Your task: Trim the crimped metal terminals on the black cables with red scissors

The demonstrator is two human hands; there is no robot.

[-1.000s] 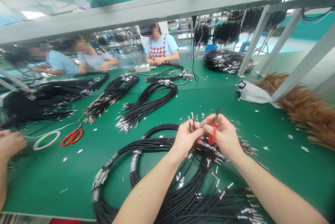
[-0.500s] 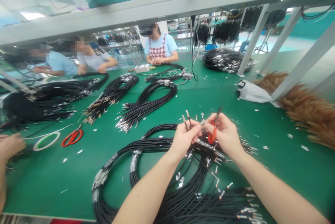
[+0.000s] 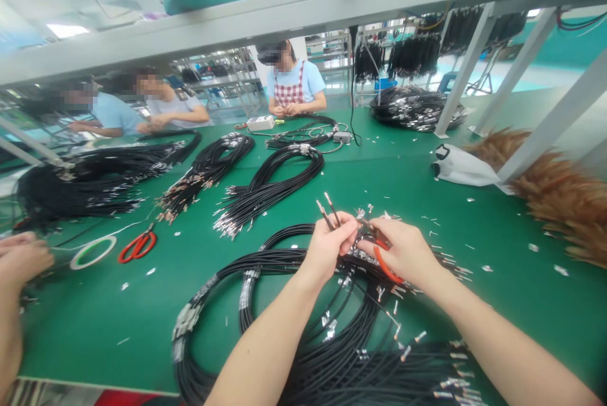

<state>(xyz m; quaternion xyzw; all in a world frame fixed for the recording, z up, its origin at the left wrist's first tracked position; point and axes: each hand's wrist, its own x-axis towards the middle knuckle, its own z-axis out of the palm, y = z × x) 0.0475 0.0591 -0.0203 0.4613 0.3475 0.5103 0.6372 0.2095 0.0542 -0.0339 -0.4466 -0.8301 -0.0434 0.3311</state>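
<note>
My left hand (image 3: 329, 248) is closed around a few black cables (image 3: 326, 216), whose stripped, coppery ends stick up above the fingers. Close beside it, my right hand (image 3: 408, 246) grips red-handled scissors (image 3: 386, 268), with the blades pointing left toward the left hand. Whether the blades touch a cable cannot be made out. Beneath both hands lies a large coiled bundle of black cables (image 3: 265, 260), bound with silvery tape or labels (image 3: 186, 322). More loose cable ends (image 3: 453, 381) spread out at the lower right.
Other cable bundles (image 3: 279, 181) lie farther back on the green table (image 3: 118, 317). A second pair of red scissors (image 3: 137, 246) and a tape roll (image 3: 92, 253) sit at left, near another person's hand (image 3: 23, 260). White scraps (image 3: 486, 269) are scattered about. Shelf posts (image 3: 535, 121) rise at right.
The scissors have turned in my right hand, from blades pointing up to blades pointing left. My left hand has shifted slightly left, and the cable ends now lean more to the left.
</note>
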